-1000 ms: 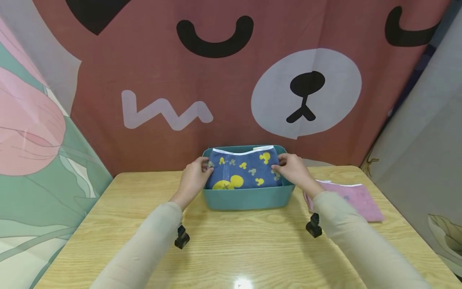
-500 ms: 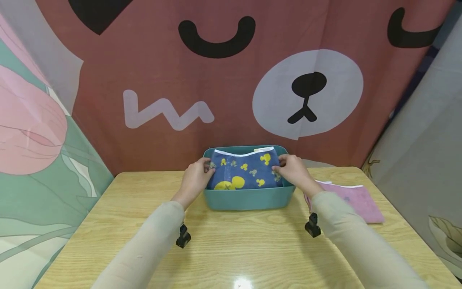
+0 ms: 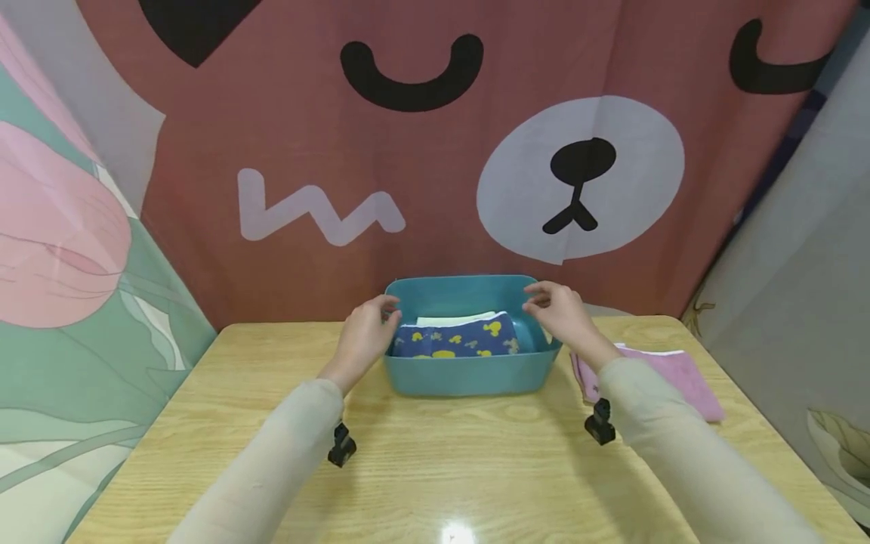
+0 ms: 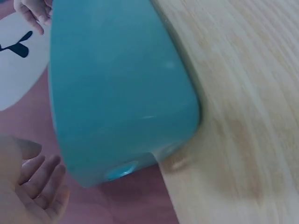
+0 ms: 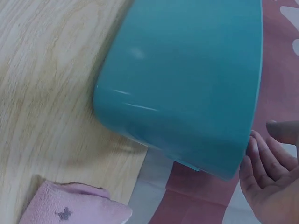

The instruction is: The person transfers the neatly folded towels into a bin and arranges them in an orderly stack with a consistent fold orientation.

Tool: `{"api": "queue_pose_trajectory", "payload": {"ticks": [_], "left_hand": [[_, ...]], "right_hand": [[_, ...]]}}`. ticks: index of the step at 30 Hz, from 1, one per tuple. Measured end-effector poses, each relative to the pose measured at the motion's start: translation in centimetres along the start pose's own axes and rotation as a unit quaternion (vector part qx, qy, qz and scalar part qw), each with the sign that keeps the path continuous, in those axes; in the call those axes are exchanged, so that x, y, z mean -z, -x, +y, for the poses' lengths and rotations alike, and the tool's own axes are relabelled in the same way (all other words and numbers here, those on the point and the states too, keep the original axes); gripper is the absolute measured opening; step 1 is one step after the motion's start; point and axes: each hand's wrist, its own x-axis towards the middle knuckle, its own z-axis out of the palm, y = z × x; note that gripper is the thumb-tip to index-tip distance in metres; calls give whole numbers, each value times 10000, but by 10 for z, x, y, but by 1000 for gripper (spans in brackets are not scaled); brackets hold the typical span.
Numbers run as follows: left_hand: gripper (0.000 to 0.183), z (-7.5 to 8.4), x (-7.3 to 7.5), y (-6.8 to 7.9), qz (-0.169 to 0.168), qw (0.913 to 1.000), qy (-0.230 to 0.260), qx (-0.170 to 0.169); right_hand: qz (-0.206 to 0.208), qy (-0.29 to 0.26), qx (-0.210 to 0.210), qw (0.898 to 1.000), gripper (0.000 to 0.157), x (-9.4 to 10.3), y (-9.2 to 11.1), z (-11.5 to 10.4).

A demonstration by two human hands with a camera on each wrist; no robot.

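Observation:
A folded blue cloth (image 3: 469,341) with yellow figures and a white edge lies inside a teal plastic basket (image 3: 469,376). Behind it in the basket, the pale edge of another folded cloth (image 3: 442,321) shows. My left hand (image 3: 365,332) is at the basket's left rim, fingers loosely bent, with nothing in them. At the opposite end my right hand (image 3: 560,313) hovers near the right rim, thumb apart from the fingers and holding nothing. Both wrist views show the basket's outer wall beside a bare hand. The basket's front wall hides the lower part of the blue cloth.
A folded pink cloth (image 3: 669,378) with a white edge lies on the wooden table (image 3: 435,461) to the right of the basket, partly behind my right forearm. A curtain (image 3: 306,136) with a bear print hangs just behind the table's back edge.
Both hands have let go of the blue cloth, which has dropped lower into the basket. My right hand has shifted slightly up and to the right.

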Motion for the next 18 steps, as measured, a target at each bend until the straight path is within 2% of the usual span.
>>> {"api": "queue_pose_trajectory", "payload": {"ticks": [10, 18], "left_hand": [[30, 19, 5, 11, -389, 9992, 39, -77], [27, 32, 1, 18, -363, 9990, 102, -223]], "right_hand": [[-2, -58, 177, 9998, 33, 10, 9, -1], [-4, -105, 243, 9996, 32, 26, 25, -2]]}}
